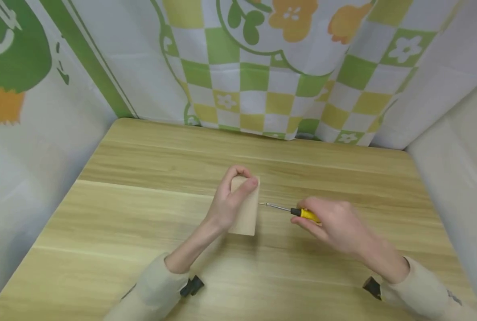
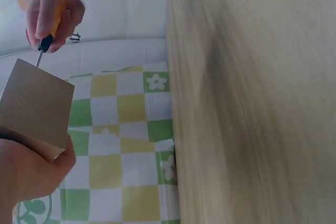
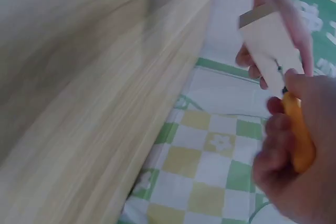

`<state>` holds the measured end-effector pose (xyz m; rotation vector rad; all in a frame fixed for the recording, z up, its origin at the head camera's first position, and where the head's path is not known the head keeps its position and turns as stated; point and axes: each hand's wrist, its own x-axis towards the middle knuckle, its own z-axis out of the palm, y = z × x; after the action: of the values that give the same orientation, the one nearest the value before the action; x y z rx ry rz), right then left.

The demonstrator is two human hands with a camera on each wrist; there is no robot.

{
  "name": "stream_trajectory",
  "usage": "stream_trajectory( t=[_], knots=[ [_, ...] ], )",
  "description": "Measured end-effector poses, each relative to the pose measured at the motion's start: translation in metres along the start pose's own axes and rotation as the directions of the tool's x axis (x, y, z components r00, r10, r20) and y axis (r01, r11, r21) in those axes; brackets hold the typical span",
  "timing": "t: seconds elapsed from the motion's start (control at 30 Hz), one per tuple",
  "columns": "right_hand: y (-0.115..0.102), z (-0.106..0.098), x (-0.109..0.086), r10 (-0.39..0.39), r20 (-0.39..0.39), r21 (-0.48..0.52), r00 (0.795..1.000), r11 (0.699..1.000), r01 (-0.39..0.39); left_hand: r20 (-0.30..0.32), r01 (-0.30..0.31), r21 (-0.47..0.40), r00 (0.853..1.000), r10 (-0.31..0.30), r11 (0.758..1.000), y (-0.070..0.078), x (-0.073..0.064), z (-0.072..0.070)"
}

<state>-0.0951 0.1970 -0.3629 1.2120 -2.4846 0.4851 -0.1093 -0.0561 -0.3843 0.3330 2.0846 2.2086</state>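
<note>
My left hand (image 1: 230,200) grips a pale wooden block (image 1: 246,214) above the table, thumb on its upper face and fingers wrapped over the far end. A screwdriver (image 1: 308,215) with a yellow and black handle is held in my right hand (image 1: 339,223), its metal shaft pointing left at the block's right side. In the right wrist view the shaft meets a small dark screw (image 3: 279,68) at the block's side face. The left wrist view shows the block's square end, with the screwdriver (image 2: 46,43) coming in from above.
Both hands are over a wood-grain table (image 1: 142,214). Behind its far edge hangs a cloth (image 1: 254,89) with green, yellow and white checks and flowers. White sheeting lines both sides. A dark wrist mount (image 1: 191,286) sits on the left sleeve, another (image 1: 372,287) on the right.
</note>
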Motion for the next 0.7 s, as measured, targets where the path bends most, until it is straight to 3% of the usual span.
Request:
stream_trajectory(
  t=[0.07,0.13,0.3,0.47,0.6,0.7],
  knots=[
    [-0.003,-0.001,-0.004,0.150,0.134,0.131,0.980,0.977,-0.167,0.004,-0.079,0.020,0.997,0.079,0.997,0.002,0.000,-0.001],
    [-0.004,-0.002,-0.006,0.231,0.265,0.209,0.936,0.934,-0.289,0.019,-0.130,0.013,0.991,0.130,0.991,0.005,0.000,-0.002],
    [0.000,-0.005,-0.009,0.215,0.437,0.356,0.873,0.851,-0.387,0.059,-0.247,0.020,0.968,0.245,0.969,0.007,0.000,-0.003],
    [0.004,-0.005,-0.010,0.260,0.480,0.362,0.838,0.811,-0.460,0.078,-0.362,0.094,0.932,0.355,0.928,0.002,0.002,-0.003],
    [0.004,-0.009,-0.012,0.293,0.463,0.375,0.837,0.791,-0.484,0.088,-0.421,0.136,0.907,0.412,0.897,-0.001,0.003,-0.004],
    [0.005,-0.014,-0.014,0.275,0.476,0.445,0.835,0.744,-0.499,0.109,-0.500,0.183,0.866,0.488,0.846,-0.002,0.004,-0.005]
  ],
)
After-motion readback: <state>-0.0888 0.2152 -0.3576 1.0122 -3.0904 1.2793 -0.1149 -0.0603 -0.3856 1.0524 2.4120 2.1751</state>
